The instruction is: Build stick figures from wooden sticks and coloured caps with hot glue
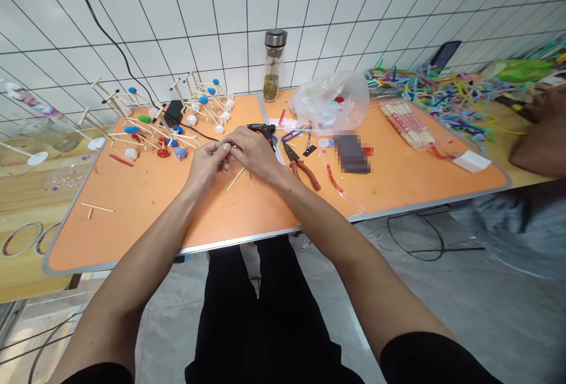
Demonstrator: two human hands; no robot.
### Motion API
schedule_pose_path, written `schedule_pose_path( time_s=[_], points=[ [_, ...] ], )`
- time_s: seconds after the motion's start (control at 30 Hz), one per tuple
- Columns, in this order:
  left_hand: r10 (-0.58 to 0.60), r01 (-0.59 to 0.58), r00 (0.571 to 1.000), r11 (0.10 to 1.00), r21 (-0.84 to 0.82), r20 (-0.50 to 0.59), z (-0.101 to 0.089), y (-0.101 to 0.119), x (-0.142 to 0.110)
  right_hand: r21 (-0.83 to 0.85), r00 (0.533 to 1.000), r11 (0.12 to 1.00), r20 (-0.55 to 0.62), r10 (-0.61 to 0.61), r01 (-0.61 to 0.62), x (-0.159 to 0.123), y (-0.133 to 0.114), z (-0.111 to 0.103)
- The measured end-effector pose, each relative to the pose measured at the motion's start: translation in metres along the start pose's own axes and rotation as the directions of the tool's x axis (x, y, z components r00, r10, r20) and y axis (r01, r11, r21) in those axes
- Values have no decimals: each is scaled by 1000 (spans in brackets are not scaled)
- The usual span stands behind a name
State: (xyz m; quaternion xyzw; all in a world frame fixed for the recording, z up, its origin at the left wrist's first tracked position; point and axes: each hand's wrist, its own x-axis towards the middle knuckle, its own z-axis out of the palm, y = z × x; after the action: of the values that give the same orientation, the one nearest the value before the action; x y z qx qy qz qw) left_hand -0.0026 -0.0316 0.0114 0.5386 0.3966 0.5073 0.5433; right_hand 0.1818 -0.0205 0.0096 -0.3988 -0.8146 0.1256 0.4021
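An orange desk (132, 207) with a metal edge stood against a white tiled wall (212, 18). Both forearms were extended forward over the desk, with the left hand (207, 166) and right hand (253, 151) closed close together near its middle. A small green-tipped piece (224, 145) was pinched at their fingertips, its long axis lying roughly sideways and its tip pointed left, just above a loose wooden stick (235, 179)
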Motion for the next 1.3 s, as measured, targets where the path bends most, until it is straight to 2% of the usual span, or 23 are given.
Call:
schedule_pose_path(
  time_s=[0.13, 0.27, 0.47, 0.53, 0.67, 0.83, 1.1, 1.2, 1.3],
  points=[
    [38, -39, 998, 999, 25, 53, -6, 1, 1, 82, 997, 995, 43, -58, 54, 3, 0, -3],
    [39, -40, 998, 999, 15, 58, -7, 2, 2, 79, 998, 996, 38, -47, 44, 3, 0, -6],
    [-20, 21, 999, 999, 33, -50, -2, 11, 0, 1, 999, 1000, -34, -13, 13, 4, -2, -3],
    [-8, 10, 996, 1000, 19, -92, 1, 14, 2, 9, 999, 1000, -30, -25, 26, 6, -1, -2],
    [-58, 54, 987, 998, -32, -148, 10, 15, 8, 84, 998, 994, -11, -63, 64, 10, 7, -6],
    [-73, 68, 989, 997, -47, -125, 19, 6, 16, 115, 995, 993, -97, -3, 15, 9, 22, -7],
    [-24, 22, 999, 998, -59, -43, 23, -4, 13, -126, 979, 992, -201, -30, 4, -1, 24, 5],
    [-51, 48, 998, 998, -51, -47, 20, -4, 13, -106, 979, 993, -192, -63, 44, -2, 23, 7],
    [-83, 80, 993, 996, -46, -83, 18, -4, 14, -18, 981, 995, -169, -96, 94, -1, 26, 5]
  ],
)
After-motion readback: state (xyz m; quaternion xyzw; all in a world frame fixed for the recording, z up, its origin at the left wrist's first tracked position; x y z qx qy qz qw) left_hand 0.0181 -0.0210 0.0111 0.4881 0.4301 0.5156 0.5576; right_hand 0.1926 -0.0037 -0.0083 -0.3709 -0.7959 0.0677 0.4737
